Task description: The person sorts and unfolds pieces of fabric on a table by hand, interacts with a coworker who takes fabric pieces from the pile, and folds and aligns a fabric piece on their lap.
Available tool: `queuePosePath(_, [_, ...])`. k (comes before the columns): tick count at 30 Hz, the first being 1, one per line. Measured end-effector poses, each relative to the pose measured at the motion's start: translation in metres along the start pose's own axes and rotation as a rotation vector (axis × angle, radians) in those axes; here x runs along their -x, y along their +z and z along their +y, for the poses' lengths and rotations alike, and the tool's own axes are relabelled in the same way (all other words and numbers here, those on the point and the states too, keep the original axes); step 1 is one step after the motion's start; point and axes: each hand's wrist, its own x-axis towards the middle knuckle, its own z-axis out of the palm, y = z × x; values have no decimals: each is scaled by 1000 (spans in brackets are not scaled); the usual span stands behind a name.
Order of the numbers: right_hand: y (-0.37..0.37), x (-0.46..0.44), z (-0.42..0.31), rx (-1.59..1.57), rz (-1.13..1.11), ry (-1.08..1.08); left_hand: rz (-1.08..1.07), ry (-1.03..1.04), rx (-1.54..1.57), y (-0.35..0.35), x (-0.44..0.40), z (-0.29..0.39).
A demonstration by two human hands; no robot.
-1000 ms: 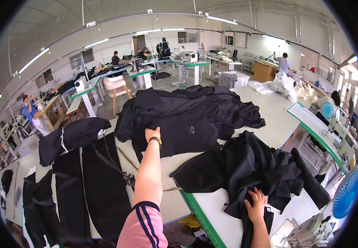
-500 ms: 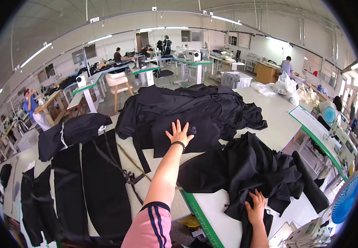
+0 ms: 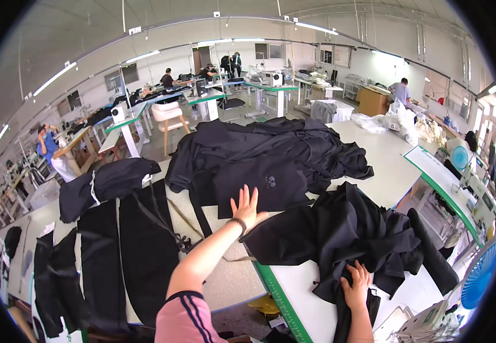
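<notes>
My left hand (image 3: 247, 208) lies flat with fingers spread at the near edge of a black fabric panel (image 3: 242, 180) that bears a small dark emblem (image 3: 271, 181). The panel sits at the front of a large heap of black cloth (image 3: 259, 137). Over to the right, my right hand (image 3: 356, 284) rests on a crumpled black fabric piece (image 3: 362, 228), its fingers slightly apart and nothing gripped between them. This piece spreads over the table's corner and a white work surface with a green edge (image 3: 279, 300).
At left are flat black fabric pieces (image 3: 148, 257), a tied black bundle (image 3: 108, 183) and dark straps (image 3: 156, 214). A black roll (image 3: 431, 251), a blue fan (image 3: 481, 271) and sewing machines are at right. Plastic bags (image 3: 399, 123) lie at the back; several people work beyond.
My left hand has drawn back toward me from beside the emblem to the panel's near edge, uncovering the emblem. My right hand has stayed almost in place.
</notes>
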Motion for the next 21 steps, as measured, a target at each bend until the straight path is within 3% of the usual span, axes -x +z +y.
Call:
queuePosePath(6, [2,0,2,3,6,0,-348,170,-155,-12,108,-22])
queuePosePath(21, [13,-1,21,41,23,-70,-124,92,-248,-10,141,-18])
